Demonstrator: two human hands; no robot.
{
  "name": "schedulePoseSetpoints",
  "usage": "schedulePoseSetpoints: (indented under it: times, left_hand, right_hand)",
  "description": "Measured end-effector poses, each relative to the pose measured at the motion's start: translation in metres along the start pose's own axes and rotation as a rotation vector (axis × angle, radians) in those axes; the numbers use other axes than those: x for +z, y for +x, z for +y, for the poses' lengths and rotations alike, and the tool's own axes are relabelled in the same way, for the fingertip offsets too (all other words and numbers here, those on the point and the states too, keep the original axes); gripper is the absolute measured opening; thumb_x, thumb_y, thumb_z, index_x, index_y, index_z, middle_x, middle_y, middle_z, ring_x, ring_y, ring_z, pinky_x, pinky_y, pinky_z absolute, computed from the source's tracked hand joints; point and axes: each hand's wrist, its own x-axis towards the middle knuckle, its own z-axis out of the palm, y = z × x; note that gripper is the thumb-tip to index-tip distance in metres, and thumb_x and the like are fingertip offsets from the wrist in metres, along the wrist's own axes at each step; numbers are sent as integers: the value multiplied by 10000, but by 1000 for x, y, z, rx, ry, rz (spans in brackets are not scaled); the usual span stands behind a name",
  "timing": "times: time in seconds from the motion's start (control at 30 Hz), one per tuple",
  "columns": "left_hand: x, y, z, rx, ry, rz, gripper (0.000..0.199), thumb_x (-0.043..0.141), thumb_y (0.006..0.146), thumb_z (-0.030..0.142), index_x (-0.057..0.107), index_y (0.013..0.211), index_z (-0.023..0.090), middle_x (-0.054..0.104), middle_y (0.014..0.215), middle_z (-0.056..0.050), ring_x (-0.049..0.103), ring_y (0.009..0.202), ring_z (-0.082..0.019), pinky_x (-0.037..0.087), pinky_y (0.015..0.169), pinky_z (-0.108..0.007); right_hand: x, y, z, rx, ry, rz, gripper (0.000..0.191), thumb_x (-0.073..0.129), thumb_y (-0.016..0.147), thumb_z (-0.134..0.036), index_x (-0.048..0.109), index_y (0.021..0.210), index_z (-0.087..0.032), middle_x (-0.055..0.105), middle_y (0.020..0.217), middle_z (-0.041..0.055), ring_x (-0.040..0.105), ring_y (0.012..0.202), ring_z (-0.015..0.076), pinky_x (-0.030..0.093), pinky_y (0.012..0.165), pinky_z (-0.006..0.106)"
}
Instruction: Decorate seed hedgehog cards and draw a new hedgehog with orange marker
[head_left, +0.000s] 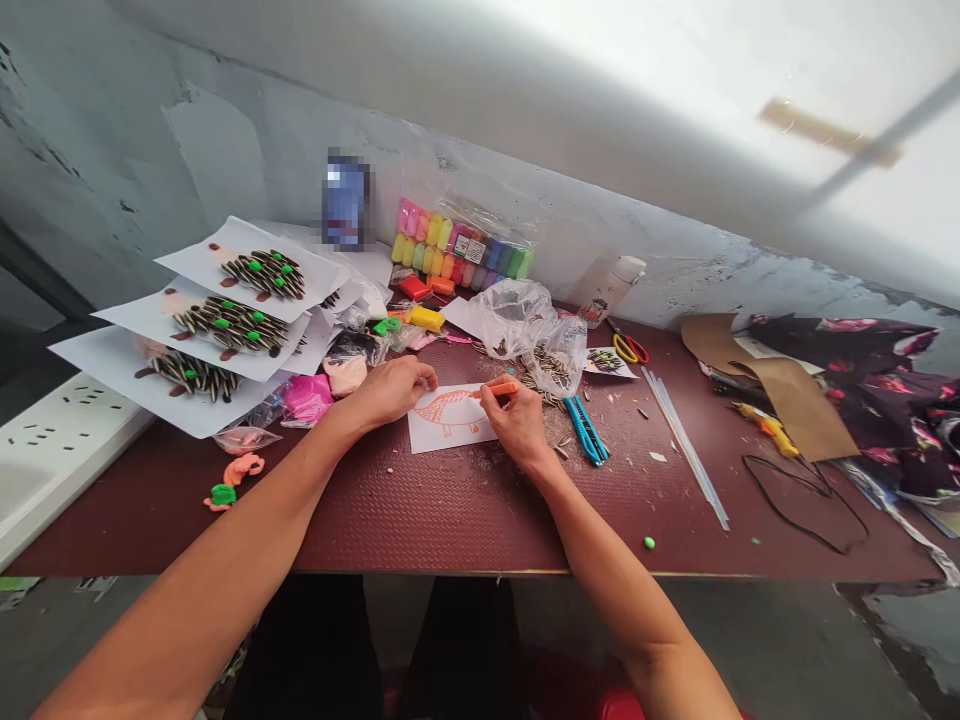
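Note:
A small white paper [442,444] lies on the dark red table and carries an orange drawing of a rounded, hedgehog-like animal with short legs and marks over its back. My right hand [519,415] grips an orange marker [504,389] at the drawing's right end; its tip is hard to make out. At the paper's upper left edge rests my left hand [394,388], fingers bent and pressed down, covering that corner. Close beyond my right hand are loose striped sunflower seeds [551,365] and a clear plastic bag [517,310]. A blue utility knife [586,430] lies to its right.
On the left, sheets with seed-covered animals [244,325] are stacked beside a white power strip [45,455]. Colourful clay packs [457,245] lean at the wall near a bottle [611,290]. Scissors [630,347], clear sticks [686,450] and a glue gun [769,428] lie right.

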Motion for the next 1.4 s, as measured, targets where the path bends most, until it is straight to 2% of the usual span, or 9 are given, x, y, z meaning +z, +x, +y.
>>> schedulePoseSetpoints:
  times: [0.27,0.87,1.07,1.3,1.4]
  left_hand:
    - [1,0,-2,23,5,18,315,514,845,181,789,989,237,740,1007,-71,671,879,-215,508,777,-300]
    - [1,0,-2,12,-12,12,305,522,849,174,786,991,232,735,1012,-74,665,889,-219,502,785,-305]
    - [1,0,-2,13,-3,11,311,516,854,177,788,994,236,735,1010,-79,669,888,-222,503,778,-307]
    - [3,1,-5,28,-13,33,298,529,847,183,789,979,244,738,994,-63,665,870,-205,510,782,-291]
    - [4,1,-5,31,-13,29,299,527,851,181,788,983,242,737,994,-65,663,869,-206,507,781,-295]
  right_hand:
    - [2,0,-1,-4,29,-52,262,568,909,-369,699,754,-204,710,715,28,585,593,148,431,612,267]
    - [2,0,-2,7,35,-25,270,565,882,-371,671,698,-203,683,665,18,581,577,143,435,607,264]
    - [1,-1,-4,9,49,-55,270,564,891,-373,705,738,-200,698,677,23,588,588,148,447,617,269]
    - [-4,2,-2,41,6,37,260,555,872,-357,685,708,-204,711,716,31,581,588,148,417,582,268]
    - [-4,2,-1,35,-9,32,263,553,877,-366,685,716,-205,706,709,30,580,591,150,408,584,271]
